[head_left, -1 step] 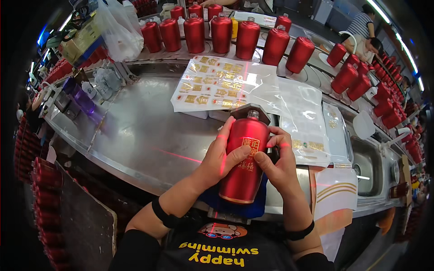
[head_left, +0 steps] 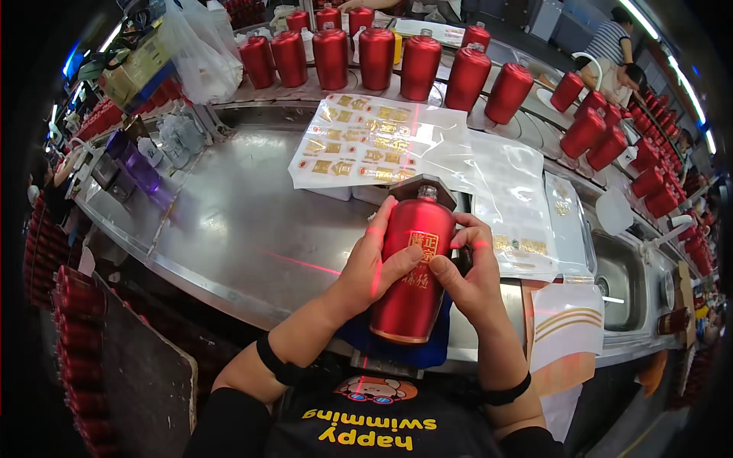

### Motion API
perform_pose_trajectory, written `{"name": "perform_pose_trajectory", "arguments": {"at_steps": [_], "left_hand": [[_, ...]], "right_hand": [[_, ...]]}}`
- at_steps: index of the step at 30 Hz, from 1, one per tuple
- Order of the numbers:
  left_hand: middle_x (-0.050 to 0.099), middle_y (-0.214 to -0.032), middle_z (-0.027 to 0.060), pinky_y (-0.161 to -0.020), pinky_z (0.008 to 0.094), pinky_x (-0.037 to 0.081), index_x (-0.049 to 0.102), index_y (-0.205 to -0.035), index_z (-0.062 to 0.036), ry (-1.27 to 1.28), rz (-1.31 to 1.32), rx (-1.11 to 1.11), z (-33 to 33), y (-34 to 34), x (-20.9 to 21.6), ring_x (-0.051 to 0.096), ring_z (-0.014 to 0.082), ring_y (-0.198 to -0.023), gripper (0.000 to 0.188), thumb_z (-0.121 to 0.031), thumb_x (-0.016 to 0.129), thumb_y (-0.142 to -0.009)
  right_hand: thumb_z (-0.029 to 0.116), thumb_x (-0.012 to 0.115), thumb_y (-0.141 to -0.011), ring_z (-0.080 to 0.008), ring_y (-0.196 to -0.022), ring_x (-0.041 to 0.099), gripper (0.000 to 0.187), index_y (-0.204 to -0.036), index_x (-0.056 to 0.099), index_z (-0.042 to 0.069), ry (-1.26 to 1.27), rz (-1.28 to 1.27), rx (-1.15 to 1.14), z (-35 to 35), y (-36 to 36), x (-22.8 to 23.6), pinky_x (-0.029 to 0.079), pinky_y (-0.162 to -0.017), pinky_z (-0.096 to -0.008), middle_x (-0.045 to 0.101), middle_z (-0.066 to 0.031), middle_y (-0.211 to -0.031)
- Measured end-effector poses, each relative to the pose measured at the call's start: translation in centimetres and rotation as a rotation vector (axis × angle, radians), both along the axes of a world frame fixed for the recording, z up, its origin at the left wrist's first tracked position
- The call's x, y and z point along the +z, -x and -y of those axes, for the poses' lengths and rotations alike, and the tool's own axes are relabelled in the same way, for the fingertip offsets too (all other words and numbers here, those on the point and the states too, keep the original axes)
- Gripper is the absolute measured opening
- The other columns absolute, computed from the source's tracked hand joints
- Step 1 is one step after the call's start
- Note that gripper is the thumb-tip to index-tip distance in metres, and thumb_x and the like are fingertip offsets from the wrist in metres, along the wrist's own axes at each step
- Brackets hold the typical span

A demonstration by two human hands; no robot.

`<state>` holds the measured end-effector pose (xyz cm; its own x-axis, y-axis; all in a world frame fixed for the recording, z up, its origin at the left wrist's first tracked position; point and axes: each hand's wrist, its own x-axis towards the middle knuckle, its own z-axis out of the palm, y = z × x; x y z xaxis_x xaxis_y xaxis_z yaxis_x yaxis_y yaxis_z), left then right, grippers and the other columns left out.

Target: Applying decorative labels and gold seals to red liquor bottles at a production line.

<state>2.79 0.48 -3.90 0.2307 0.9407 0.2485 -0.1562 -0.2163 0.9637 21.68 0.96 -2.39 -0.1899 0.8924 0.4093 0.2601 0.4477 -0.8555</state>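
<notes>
A glossy red bottle (head_left: 403, 309) with a bare glass neck lies tilted in front of me, its neck pointing away. My left hand (head_left: 363, 267) wraps its left side, and my right hand (head_left: 475, 286) grips its right side. Both thumbs press on the front, at the edges of a gold and red decal (head_left: 426, 243). Behind the neck is a dark angular rest (head_left: 441, 187); blue material (head_left: 433, 353) shows under the base. Red laser lines cross my fingers. Just beyond the bottle lies a clear sheet of gold decals (head_left: 336, 149).
Red bottles (head_left: 376, 61) stand in a row on a curved conveyor (head_left: 290, 93) at the back. Another translucent sheet (head_left: 508, 179) lies right, near a metal sink (head_left: 622, 267). A purple bottle (head_left: 137, 164) and plastic bag (head_left: 200, 57) are left. A person (head_left: 611, 46) works far right.
The bottles in the back row have shifted slightly to the right along the conveyor. My hands and the held bottle look the same.
</notes>
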Motion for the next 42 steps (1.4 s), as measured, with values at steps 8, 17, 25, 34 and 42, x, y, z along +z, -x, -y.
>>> {"name": "perform_pose_trajectory", "arguments": {"at_steps": [8, 17, 25, 34, 42], "left_hand": [[0.032, -0.146, 0.0172, -0.108, 0.0332, 0.031, 0.002, -0.149, 0.0023, 0.056, 0.001, -0.104, 0.4, 0.5, 0.4, 0.038, 0.0202, -0.131, 0.083, -0.025, 0.058, -0.095], [0.036, -0.142, 0.0210, -0.106, 0.0338, 0.034, 0.006, -0.147, 0.0072, 0.072, 0.064, -0.065, 0.1, 0.2, 0.4, 0.041, 0.0233, -0.129, 0.089, -0.032, 0.063, -0.091], [0.041, -0.138, 0.0245, -0.104, 0.0356, 0.037, 0.009, -0.145, 0.0102, 0.018, 0.051, -0.027, 0.1, 0.4, 0.2, 0.045, 0.0264, -0.126, 0.090, -0.034, 0.065, -0.090], [0.036, -0.141, 0.0266, -0.106, 0.0384, 0.035, 0.006, -0.145, 0.0098, -0.106, -0.041, 0.048, 1.1, 0.0, 0.2, 0.043, 0.0306, -0.128, 0.092, -0.033, 0.066, -0.090], [0.029, -0.143, 0.0304, -0.109, 0.0443, 0.029, 0.004, -0.145, 0.0096, -0.063, -0.310, 0.085, 3.9, 0.6, -0.1, 0.035, 0.0409, -0.132, 0.105, -0.045, 0.068, -0.084]], "right_hand": [[0.038, 0.076, -0.080, -0.0354, -0.121, 0.044, 0.045, -0.093, 0.047, 0.006, -0.004, 0.002, 0.004, -0.2, -0.3, -0.1, 0.035, -0.100, -0.0419, 0.048, -0.0219, -0.118], [0.040, 0.077, -0.077, -0.0312, -0.118, 0.047, 0.050, -0.096, 0.046, 0.007, 0.040, 0.021, 0.004, -0.1, -0.3, 0.2, 0.045, -0.084, -0.0356, 0.046, -0.0219, -0.125], [0.040, 0.080, -0.075, -0.0247, -0.113, 0.049, 0.054, -0.100, 0.044, 0.009, 0.082, 0.034, 0.028, 0.1, -0.4, 0.2, 0.046, -0.073, -0.0290, 0.042, -0.0199, -0.131], [0.022, 0.079, -0.076, -0.0162, -0.097, 0.056, 0.048, -0.111, 0.052, 0.005, 0.108, 0.138, 0.003, 1.1, -1.1, 1.8, 0.046, -0.076, -0.0264, 0.043, -0.0220, -0.139], [0.006, 0.066, -0.083, -0.0282, -0.072, 0.065, 0.018, -0.097, 0.057, 0.004, -0.011, 0.524, 0.239, -0.8, 0.3, 9.2, 0.051, -0.062, -0.0357, 0.065, -0.0124, -0.084]]}}
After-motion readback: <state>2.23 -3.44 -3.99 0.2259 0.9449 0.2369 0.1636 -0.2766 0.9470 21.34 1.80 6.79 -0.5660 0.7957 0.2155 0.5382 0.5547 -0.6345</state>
